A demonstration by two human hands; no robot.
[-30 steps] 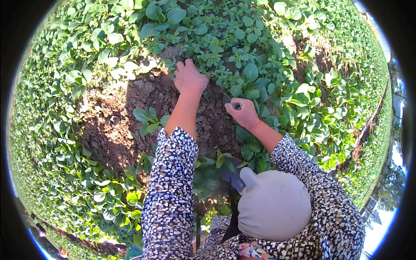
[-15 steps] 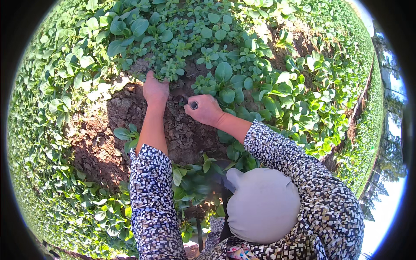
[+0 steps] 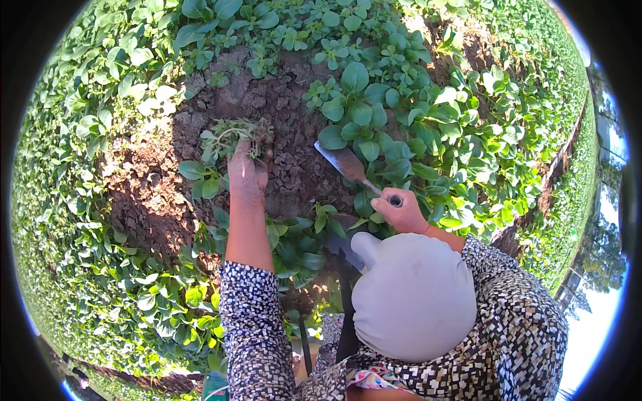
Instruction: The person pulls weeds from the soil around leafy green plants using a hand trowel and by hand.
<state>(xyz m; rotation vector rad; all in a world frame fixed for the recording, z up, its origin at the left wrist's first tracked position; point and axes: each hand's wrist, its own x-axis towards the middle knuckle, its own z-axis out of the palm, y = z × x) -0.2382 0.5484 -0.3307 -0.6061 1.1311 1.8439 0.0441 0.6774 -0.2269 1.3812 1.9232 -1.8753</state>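
My left hand [image 3: 247, 170] is closed on an uprooted weed [image 3: 231, 136], a clump of small green leaves and pale stems. Soil clings to its roots, beside the fingers. The clump is held over dark broken soil [image 3: 294, 120]. Farther right and nearer, my right hand [image 3: 403, 210] grips the handle of a hand trowel [image 3: 350, 163]. Its flat metal blade, partly coated with earth, points up and left. The blade lies beside a broad-leaved green plant [image 3: 361, 113] and is apart from the weed.
Low small-leaved weeds [image 3: 294, 37] grow at the far edge of the soil. A small leafy seedling [image 3: 200, 175] stands left of my left wrist. Dense leafy greens [image 3: 461, 127] spread on both sides. A pale grey cap [image 3: 414, 301] hides ground at the lower middle.
My left hand has drawn back toward me with the weed clump, now out of the ground. My right hand has moved right and nearer with the trowel, whose blade now shows. More soil is bare.
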